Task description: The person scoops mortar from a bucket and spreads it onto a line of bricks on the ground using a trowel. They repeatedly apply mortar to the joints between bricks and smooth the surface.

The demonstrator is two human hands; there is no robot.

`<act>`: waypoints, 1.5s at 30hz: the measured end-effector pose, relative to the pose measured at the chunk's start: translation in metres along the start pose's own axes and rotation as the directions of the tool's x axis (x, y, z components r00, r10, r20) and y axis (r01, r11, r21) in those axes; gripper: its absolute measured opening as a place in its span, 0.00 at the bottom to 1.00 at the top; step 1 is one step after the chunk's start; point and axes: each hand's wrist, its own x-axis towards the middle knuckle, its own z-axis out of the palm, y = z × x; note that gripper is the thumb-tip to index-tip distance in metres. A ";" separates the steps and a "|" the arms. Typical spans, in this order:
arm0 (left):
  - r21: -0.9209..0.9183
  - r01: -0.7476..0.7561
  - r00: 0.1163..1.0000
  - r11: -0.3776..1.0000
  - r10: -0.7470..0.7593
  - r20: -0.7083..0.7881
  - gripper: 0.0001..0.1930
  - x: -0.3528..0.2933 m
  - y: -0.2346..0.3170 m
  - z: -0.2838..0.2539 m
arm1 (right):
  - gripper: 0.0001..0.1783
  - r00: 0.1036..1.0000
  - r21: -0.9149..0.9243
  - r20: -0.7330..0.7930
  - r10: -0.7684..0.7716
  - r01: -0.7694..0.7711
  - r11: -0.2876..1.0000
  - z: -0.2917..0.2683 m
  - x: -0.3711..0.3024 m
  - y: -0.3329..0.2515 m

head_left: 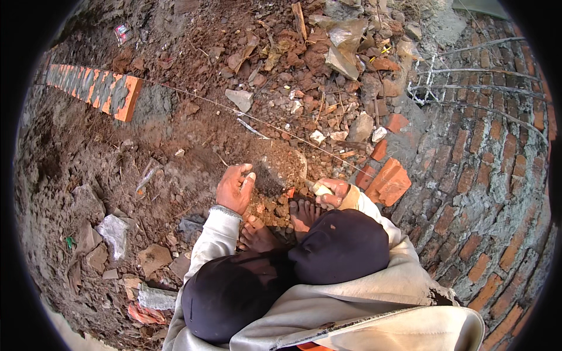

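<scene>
My right hand (333, 192) is closed around the pale handle (321, 188) of what looks like a trowel. Its blade, smeared with soil and hard to make out, reaches forward over the dirt. To the left, my left hand (236, 188) hovers just above the soil with its fingers loosely bent and the thumb apart, nothing visible in it. Between the hands lies a patch of loose brown earth (272, 167). A taut string (257, 121) runs across the ground beyond both hands, from the brick row (96, 88) at the far left toward broken red bricks (389, 182) at the right.
A brick wall (468, 199) with grey mortar rises on the right, bent metal rods (480, 71) sticking out near its far end. Rubble and stone pieces (342, 61) are heaped ahead. Grey lumps (113, 235) and plastic scraps (145, 313) lie at the left. My bare feet (257, 235) stand between my hands.
</scene>
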 end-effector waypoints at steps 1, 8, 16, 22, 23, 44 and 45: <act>-0.004 0.025 0.999 1.000 -0.026 -0.033 0.15 0.001 -0.009 -0.002 | 0.15 0.993 0.041 -0.081 0.083 -0.079 0.996 -0.002 -0.010 -0.021; 0.206 -0.063 0.992 0.976 0.039 0.118 0.20 0.002 -0.047 0.035 | 0.26 0.573 -0.705 -0.633 -0.521 -0.146 0.694 -0.050 -0.038 -0.040; 0.340 -0.116 0.978 0.933 0.047 0.203 0.31 -0.018 -0.059 0.076 | 0.26 0.829 -0.813 -0.360 -0.427 -0.055 0.580 0.003 -0.020 -0.027; 0.265 -0.126 0.901 0.956 -0.001 0.433 0.29 -0.038 -0.044 0.085 | 0.26 0.975 -0.923 -0.197 -0.101 -0.150 0.354 0.011 0.030 0.039; 0.240 -0.080 0.902 0.968 -0.032 0.431 0.28 -0.042 -0.046 0.080 | 0.26 0.991 -0.937 -0.136 0.007 -0.131 0.325 0.015 0.026 0.043; 0.030 -0.351 0.929 0.936 0.343 0.139 0.27 -0.020 -0.014 0.088 | 0.11 0.952 -0.272 0.072 0.297 -0.268 0.924 -0.001 0.000 -0.031; 0.076 -0.453 0.889 0.888 0.443 0.116 0.26 -0.007 0.008 0.084 | 0.13 0.957 -0.262 0.034 0.287 -0.269 0.927 -0.008 -0.010 -0.050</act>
